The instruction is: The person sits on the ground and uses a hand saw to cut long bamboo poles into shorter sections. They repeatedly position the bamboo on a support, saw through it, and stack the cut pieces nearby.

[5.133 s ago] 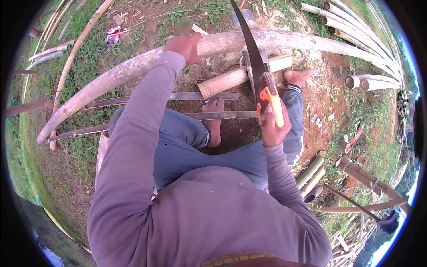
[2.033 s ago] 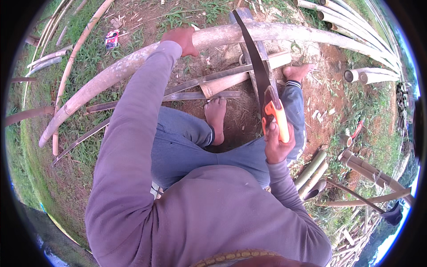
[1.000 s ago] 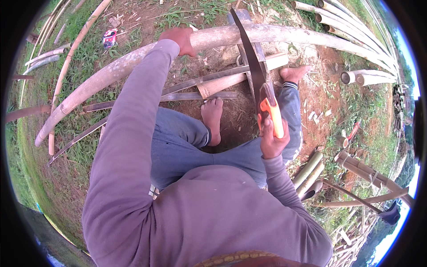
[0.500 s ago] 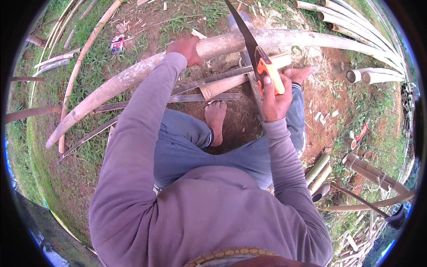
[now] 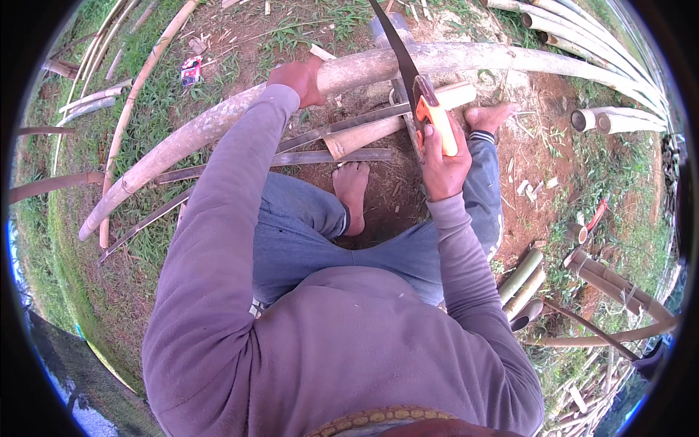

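A long, pale bamboo pole (image 5: 196,124) lies crosswise in front of me, appearing bent by the lens. My left hand (image 5: 297,81) is closed around it, left of the middle. In my right hand (image 5: 445,167) is a handsaw (image 5: 437,124) with an orange handle and a dark, tapering blade. The blade crosses the pole and points away from me; how deep its teeth sit in the bamboo cannot be seen. Beneath the pole, near the blade, stands a support (image 5: 403,91), mostly hidden. A split bamboo piece (image 5: 364,136) lies below the pole, between my hands.
My bare feet rest on the soil near the support. More bamboo poles (image 5: 582,33) are stacked at the far right, and short cut lengths (image 5: 520,277) lie near my right side. A thin pole (image 5: 138,95) and a small red packet (image 5: 191,71) are on the grass at left.
The saw and my right hand have shifted slightly toward me and left along the cut line. My left hand keeps its grip on the pole and has moved barely.
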Available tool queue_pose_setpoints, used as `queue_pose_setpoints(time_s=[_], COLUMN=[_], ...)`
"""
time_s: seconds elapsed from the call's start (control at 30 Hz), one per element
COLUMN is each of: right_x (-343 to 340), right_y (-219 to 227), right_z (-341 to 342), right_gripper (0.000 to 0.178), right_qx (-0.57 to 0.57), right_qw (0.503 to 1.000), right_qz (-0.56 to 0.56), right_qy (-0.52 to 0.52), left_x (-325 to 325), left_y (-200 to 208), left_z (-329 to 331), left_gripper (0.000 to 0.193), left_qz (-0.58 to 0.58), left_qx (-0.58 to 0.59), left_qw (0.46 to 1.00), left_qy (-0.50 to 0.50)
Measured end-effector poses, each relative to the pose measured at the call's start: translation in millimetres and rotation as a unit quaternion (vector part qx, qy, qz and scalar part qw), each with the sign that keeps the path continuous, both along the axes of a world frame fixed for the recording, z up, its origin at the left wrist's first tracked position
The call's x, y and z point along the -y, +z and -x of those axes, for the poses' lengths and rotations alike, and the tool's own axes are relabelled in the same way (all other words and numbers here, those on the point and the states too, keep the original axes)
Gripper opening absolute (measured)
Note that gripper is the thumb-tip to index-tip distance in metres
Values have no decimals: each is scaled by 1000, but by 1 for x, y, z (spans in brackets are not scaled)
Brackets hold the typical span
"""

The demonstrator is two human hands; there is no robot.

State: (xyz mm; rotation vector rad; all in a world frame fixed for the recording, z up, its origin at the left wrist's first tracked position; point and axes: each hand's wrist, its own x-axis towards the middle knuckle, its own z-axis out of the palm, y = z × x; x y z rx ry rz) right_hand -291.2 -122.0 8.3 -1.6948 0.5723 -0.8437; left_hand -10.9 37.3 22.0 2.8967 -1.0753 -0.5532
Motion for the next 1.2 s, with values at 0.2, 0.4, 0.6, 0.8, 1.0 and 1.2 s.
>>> queue_pose_setpoints(time_s=[0.2, 0.4, 0.6, 0.8, 1.0, 1.2], right_x=[13, 8, -17, -8, 3, -30], right_y=[6, -7, -9, 21, 20, 9], right_z=[-6, -22, 32, 3, -31, 68], right_gripper=[38, 41, 45, 39, 39, 41], right_qx=[9, -4, -15, -6, -28, 0], right_qw=[999, 1000, 1000, 1000, 1000, 998], right_qz=[50, 27, 1, -1, 9, -57], right_qy=[-5, -8, -23, -20, -10, -15], left_x=[4, -1, 1, 9, 10, 11], left_y=[-6, -17, -2, -7, -15, -23], left_z=[-10, -38, -22, -33, -57, -64], left_gripper=[72, 74, 74, 78, 81, 85], left_qz=[8, 13, 0, 14, 22, 25], left_qx=[3, -35, -32, 3, -21, -43], left_qw=[1000, 998, 999, 1000, 998, 997], left_qy=[-13, -41, -38, -27, -52, -55])
